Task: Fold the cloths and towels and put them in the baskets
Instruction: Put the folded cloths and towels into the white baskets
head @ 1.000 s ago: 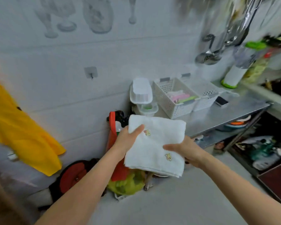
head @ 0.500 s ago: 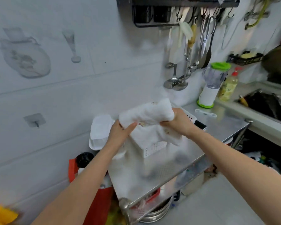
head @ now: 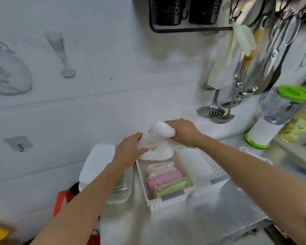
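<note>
While both hands grip it, left hand (head: 129, 151) and right hand (head: 183, 131) curled into the bunched white towel (head: 156, 147), it sits over the far end of the left basket (head: 168, 200), above folded cloths (head: 166, 179). Soft, light, floppy; likely to unfold, so hold by the folded edges. Second basket (head: 207, 174) alongside on the tabletop (head: 210, 218).
</note>
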A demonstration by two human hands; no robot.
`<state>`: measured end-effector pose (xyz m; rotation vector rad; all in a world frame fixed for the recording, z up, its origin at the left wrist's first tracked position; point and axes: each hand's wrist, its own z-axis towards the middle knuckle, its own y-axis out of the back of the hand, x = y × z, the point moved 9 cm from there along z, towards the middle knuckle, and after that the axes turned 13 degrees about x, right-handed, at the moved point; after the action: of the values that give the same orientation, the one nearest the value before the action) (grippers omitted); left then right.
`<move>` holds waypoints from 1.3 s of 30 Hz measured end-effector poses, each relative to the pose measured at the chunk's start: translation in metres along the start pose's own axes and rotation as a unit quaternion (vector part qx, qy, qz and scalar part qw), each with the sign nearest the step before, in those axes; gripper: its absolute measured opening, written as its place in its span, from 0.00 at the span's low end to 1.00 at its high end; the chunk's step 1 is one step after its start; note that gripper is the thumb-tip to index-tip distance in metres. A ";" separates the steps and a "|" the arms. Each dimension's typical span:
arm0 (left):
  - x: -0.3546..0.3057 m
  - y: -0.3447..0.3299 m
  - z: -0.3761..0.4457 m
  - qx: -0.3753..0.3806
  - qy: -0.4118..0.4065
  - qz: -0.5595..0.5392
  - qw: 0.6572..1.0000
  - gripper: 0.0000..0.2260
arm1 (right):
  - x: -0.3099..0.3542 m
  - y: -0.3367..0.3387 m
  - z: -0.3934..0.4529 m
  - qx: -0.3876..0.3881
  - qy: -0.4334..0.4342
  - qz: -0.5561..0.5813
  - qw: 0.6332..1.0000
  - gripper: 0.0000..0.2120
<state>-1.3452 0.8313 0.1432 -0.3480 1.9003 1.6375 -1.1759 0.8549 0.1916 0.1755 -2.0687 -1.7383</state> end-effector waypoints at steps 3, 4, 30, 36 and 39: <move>0.008 -0.013 0.009 -0.016 0.048 -0.032 0.998 0.15 | -0.005 -0.008 0.028 0.020 0.059 -0.037 0.997 0.12; 0.010 -0.016 0.012 -0.021 0.058 -0.039 0.997 0.15 | -0.007 -0.010 0.035 0.024 0.074 -0.048 0.996 0.11; 0.053 -0.049 0.039 -0.008 0.075 -0.098 0.992 0.24 | 0.033 -0.091 0.088 0.071 0.180 -0.241 0.951 0.22; 0.062 -0.045 0.044 -0.023 0.080 0.017 0.996 0.24 | -0.012 -0.094 0.095 0.089 0.115 -0.175 0.974 0.19; 0.059 -0.044 0.052 -0.022 0.084 0.085 0.993 0.21 | -0.035 -0.093 0.093 0.081 0.086 -0.167 0.979 0.19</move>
<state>-1.3528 0.8834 0.0699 -0.3601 2.0688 1.8146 -1.1979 0.9326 0.0828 0.7336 -2.1424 -1.6627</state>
